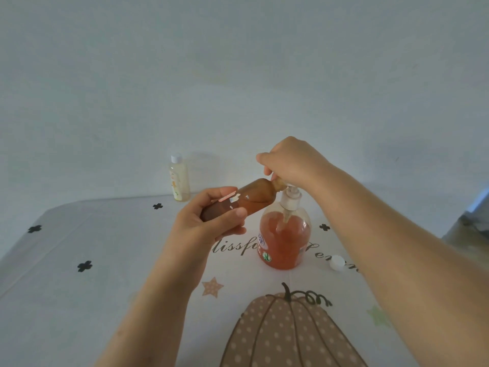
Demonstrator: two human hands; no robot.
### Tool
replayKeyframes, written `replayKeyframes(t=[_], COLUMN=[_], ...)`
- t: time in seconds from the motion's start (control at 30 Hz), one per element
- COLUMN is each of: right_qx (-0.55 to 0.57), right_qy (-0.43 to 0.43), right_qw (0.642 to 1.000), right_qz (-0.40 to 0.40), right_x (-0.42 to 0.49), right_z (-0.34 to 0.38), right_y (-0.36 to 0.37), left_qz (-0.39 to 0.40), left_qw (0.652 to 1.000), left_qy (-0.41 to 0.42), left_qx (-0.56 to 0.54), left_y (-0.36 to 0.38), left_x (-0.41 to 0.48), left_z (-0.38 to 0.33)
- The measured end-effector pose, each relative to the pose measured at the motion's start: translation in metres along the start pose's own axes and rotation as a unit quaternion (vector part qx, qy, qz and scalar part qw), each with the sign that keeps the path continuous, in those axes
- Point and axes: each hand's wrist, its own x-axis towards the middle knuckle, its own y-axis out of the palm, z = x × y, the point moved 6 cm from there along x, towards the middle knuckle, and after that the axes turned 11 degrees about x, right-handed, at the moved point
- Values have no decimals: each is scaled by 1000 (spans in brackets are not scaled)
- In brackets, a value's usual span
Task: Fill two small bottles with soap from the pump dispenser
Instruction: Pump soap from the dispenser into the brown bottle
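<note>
**Entry: topping up the first bottle at the pump**

Left hand grips the tilted small bottle, which looks nearly full. Right hand curls over the head of the pump dispenser. Advised: short strokes, mouth kept under the nozzle. Capped second bottle stands at 10 o'clock.

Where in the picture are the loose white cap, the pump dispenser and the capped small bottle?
loose white cap (pixel 336 262): head view, on its middle.
pump dispenser (pixel 284 242): head view, on its orange-filled body.
capped small bottle (pixel 180 182): head view, on its pale body.
</note>
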Motion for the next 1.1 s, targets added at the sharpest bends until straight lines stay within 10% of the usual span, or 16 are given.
replayKeyframes(t=[1.1], right_qx=[20], right_qy=[-5], right_qw=[998], right_qz=[55], right_x=[0], right_z=[-8], right_y=[18], left_qz=[34], left_qw=[999], left_qy=[-33], left_qx=[-9], left_y=[-1], left_x=[6], left_z=[11])
